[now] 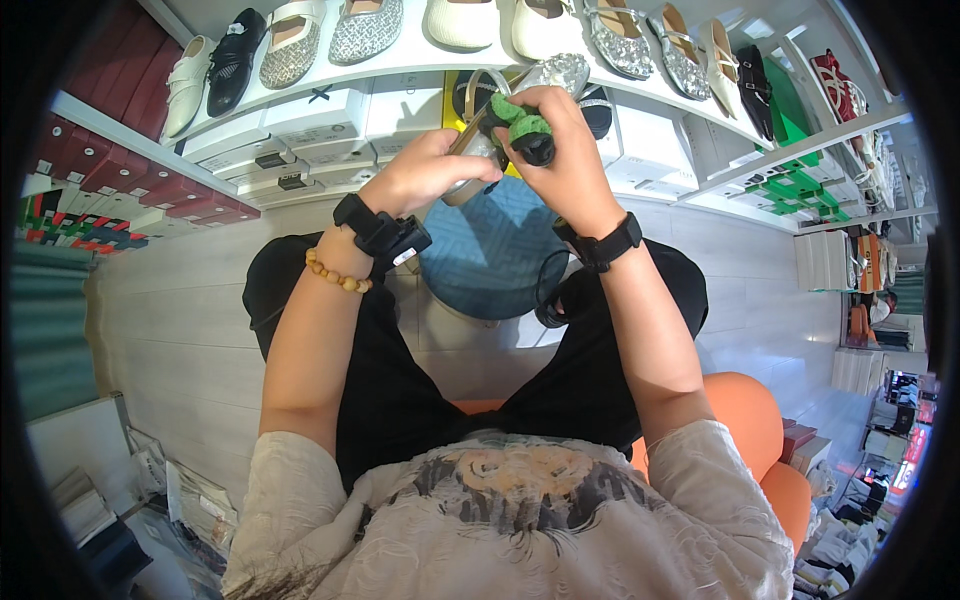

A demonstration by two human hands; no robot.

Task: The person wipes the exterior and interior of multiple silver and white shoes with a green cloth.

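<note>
My left hand [424, 171] grips a silver shoe [471, 144] with a pale strap loop, its thumb along the side. The shoe is tilted and held over a round blue stool [491, 259]. My right hand [574, 161] pinches a fuzzy green and black piece [525, 131] against the shoe's upper; I cannot tell exactly what it is. A glittery silver toe [561, 73] shows just beyond my right fingers, and whether it belongs to the held shoe is unclear. Both wrists wear black strapped devices.
A white shelf [405, 71] ahead carries several shoes, among them a silver woven flat [366, 31]. White shoeboxes [319, 116] are stacked below, with dark red boxes [135, 176] at left. An orange seat [742, 420] is under me. A black cable [551, 292] hangs by my right knee.
</note>
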